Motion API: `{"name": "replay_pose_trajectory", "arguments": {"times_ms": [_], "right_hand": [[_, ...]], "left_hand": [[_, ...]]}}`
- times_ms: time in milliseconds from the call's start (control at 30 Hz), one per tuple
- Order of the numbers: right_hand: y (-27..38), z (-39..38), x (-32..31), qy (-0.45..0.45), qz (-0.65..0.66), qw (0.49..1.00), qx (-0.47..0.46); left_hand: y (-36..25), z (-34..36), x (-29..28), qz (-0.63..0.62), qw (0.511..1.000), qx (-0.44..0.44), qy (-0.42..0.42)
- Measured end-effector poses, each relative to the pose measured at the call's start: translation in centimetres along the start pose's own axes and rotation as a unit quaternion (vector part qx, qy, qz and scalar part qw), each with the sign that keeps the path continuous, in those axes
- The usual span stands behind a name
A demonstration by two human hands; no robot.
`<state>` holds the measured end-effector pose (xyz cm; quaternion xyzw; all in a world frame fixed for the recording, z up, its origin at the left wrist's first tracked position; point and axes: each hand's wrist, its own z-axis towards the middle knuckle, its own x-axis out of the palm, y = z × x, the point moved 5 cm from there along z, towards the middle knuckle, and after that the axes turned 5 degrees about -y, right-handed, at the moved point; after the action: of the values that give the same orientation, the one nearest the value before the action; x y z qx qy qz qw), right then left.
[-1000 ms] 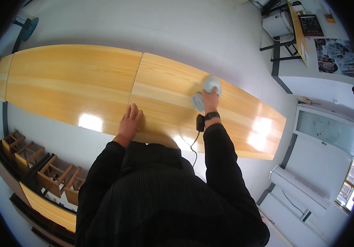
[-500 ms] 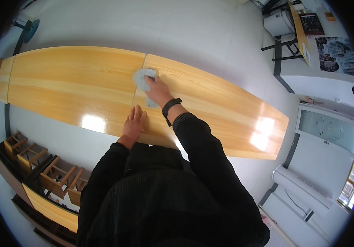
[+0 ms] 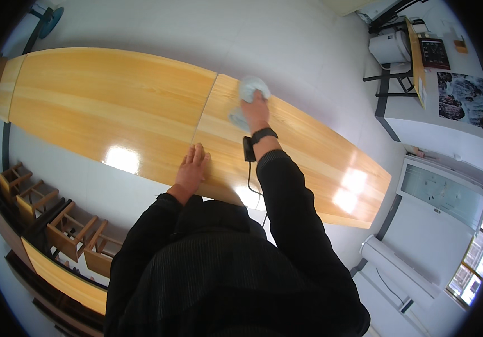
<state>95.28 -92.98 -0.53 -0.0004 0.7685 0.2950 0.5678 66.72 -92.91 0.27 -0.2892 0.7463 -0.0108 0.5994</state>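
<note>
1. Reading the view as a clock face with our chest at 6 o'clock, we find the pale grey cloth (image 3: 248, 89) at 12 o'clock, over the far edge of the long wooden surface (image 3: 112, 95).
2. Our right hand (image 3: 257, 110) is grasping the cloth from above, fingers bent over it; the cloth shows as two lobes, one at the fingertips, the other toward 11 o'clock of the wrist. Motion blur keeps us from telling how firmly we press.
3. Our left hand (image 3: 192, 169), toward 9 o'clock, grips nothing: palm down, fingers stretched out, it rests on the surface just beside the near end of the seam (image 3: 206, 101).
4. What has just changed: half a second ago the cloth lay across that seam; now we have it off to the 3 o'clock side, with a strip of wood showing between. The left hand has kept its place by the seam.
5. For the wiping, as we judge it, this means the stroke has reversed and now covers the far margin of the right-hand panel.
6. The black box (image 3: 249, 149) at our right wristband (image 3: 264, 134) shows again, with its cable hanging toward 6 o'clock.
</note>
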Motion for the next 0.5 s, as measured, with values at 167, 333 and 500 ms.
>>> {"name": "replay_pose_trajectory", "arguments": {"times_ms": [167, 333, 500], "right_hand": [[7.4, 0.0, 2.0, 0.104, -0.016, 0.990, -0.093], [8.0, -6.0, 2.7, 0.154, -0.032, 0.971, -0.178], [6.4, -14.3, 2.4, 0.193, -0.015, 0.951, -0.242]], "left_hand": [[-0.1, -0.3, -0.4, 0.011, 1.000, 0.014, -0.003], [0.1, -0.1, 0.1, 0.010, 1.000, 0.008, 0.002], [0.7, -0.1, 1.6, 0.048, 0.999, 0.013, 0.007]]}}
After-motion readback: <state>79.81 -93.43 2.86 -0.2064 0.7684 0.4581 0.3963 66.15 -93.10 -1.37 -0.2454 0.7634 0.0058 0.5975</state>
